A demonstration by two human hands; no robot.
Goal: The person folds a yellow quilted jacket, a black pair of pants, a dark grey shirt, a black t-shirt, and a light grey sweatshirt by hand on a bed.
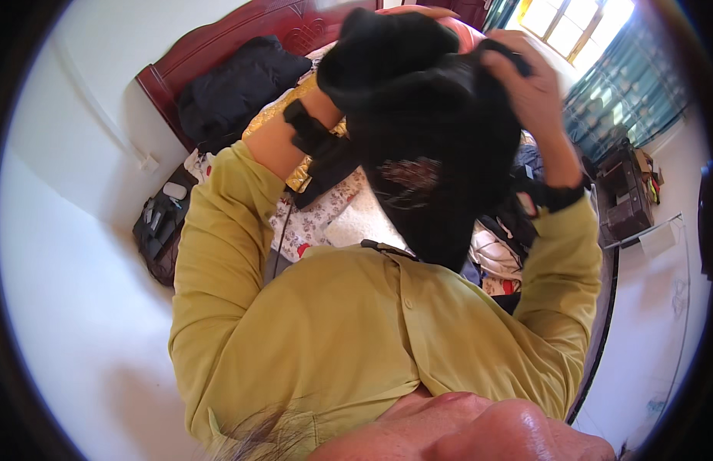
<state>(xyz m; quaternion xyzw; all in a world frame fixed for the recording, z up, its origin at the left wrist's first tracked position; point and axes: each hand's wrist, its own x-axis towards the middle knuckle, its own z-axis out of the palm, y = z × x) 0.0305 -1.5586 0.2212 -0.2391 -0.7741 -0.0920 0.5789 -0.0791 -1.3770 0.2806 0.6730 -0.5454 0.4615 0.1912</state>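
A black garment [441,146] with a light printed or stitched patch on its front hangs in the air before my chest. Parts of it are blurred by motion. My right hand [529,81] grips its upper right edge, thumb and fingers closed on the cloth. On the other side, my left forearm [283,142] reaches up behind the garment, and the cloth covers most of my left hand [429,11]; only some fingers seem to show above the top edge. That side of the garment is held up as well. Black bands circle both wrists.
Below the garment lies a bed with a floral sheet [325,211] and more clothes. Dark folded clothing [237,88] rests against the red wooden headboard [187,58]. A black bag [160,230] is at the left, a dark cabinet [624,192] and teal curtain [625,96] at the right.
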